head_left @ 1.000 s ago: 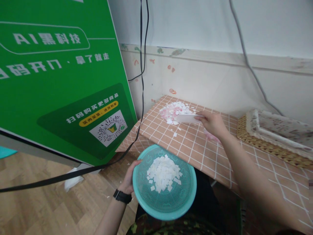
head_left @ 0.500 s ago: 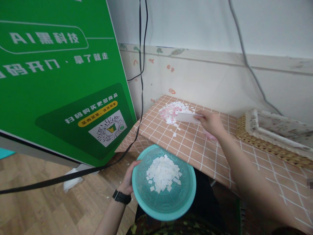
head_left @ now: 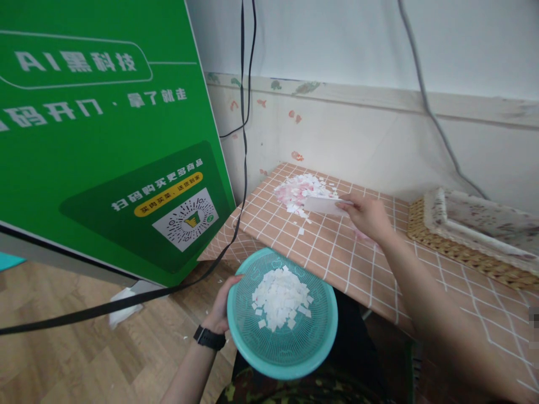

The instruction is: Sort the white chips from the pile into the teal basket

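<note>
My left hand (head_left: 224, 306) grips the left rim of a round turquoise plastic colander (head_left: 283, 367), its thumb over the edge. Inside the colander lies a heap of small white paper squares (head_left: 281, 297). The colander is just below the table's front edge. Over the table, my right hand (head_left: 367, 216) pinches the right end of a flat white card (head_left: 322, 205). The card's left end is against a pile of white and pink paper bits (head_left: 301, 189) on the tabletop. Something pinkish (head_left: 364, 237) shows partly behind my right hand.
A brown tablecloth with a white grid covers the table (head_left: 337, 269). A lined wicker basket (head_left: 471, 238) stands at its right. A large green panel (head_left: 126, 140) is on the left, with a black strap (head_left: 243, 168) hanging before it. White plastic (head_left: 123, 308) lies on the floor.
My right hand and the card have shifted very slightly right and down beside the pile. My left hand and the colander stay where they were.
</note>
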The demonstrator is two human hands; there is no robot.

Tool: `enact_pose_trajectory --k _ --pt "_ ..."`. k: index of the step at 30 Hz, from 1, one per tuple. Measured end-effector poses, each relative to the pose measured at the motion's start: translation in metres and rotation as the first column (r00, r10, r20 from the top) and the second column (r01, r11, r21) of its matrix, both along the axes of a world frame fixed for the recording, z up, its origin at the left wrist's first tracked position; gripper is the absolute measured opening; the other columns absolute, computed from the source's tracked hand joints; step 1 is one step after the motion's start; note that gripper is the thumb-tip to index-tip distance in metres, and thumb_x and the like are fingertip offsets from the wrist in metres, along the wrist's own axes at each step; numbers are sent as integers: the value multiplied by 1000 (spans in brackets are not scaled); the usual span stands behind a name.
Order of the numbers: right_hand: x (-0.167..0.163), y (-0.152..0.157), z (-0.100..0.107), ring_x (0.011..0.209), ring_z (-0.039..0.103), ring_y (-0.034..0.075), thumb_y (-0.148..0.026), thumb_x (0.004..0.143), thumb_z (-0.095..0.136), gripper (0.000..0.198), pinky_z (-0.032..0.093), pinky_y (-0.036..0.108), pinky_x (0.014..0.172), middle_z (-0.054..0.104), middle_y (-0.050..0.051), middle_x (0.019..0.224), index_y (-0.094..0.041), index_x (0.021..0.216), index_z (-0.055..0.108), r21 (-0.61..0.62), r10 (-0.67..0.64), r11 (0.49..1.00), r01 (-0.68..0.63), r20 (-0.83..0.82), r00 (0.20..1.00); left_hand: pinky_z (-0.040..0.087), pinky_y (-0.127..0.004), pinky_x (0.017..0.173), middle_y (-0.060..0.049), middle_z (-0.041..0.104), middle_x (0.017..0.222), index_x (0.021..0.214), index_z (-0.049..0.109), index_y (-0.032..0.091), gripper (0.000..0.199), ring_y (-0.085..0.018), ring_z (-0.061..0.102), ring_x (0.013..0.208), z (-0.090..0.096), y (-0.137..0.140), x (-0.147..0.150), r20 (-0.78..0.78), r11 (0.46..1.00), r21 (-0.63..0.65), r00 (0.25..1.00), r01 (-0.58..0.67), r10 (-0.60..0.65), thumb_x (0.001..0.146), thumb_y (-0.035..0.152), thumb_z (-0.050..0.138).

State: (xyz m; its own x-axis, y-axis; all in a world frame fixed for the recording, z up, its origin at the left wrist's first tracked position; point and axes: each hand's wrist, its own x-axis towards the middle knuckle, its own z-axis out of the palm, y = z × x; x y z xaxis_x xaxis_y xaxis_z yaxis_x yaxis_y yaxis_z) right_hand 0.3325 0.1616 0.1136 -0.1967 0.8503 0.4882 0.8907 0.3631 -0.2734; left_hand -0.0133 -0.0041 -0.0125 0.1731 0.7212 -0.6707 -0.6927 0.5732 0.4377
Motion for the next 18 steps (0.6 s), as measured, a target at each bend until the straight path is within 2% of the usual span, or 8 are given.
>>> enact_pose_trajectory --k 5,12,18 --pt "4 -6 6 66 63 20 -40 85 48 28 40 28 58 70 3 75 -26 99 68 -49 8 999 -3 102 995 53 -29 57 -5 70 61 73 64 12 16 -17 64 53 1 0 1 1 1000 13 1000 11 -11 76 27 60" --pt "-1 -9 14 62 62 18 -40 86 45 30 38 28 57 70 3 75 -27 102 67 -7 2 1000 -1 159 987 54 -32 61 -6 71 64 77 64 11 17 -18 65 56 2 0 1 18 1000 7 999 26 -26 77 28 59" --pt "-9 -8 10 64 63 20 -38 86 46 30 39 29 56 71 5 74 -24 102 67 45 -56 998 48 193 980 54 -30 58 -6 70 62 75 64 12 16 -18 64 54 3 0 1 2 1000 4 1000 13 -13 76 27 60"
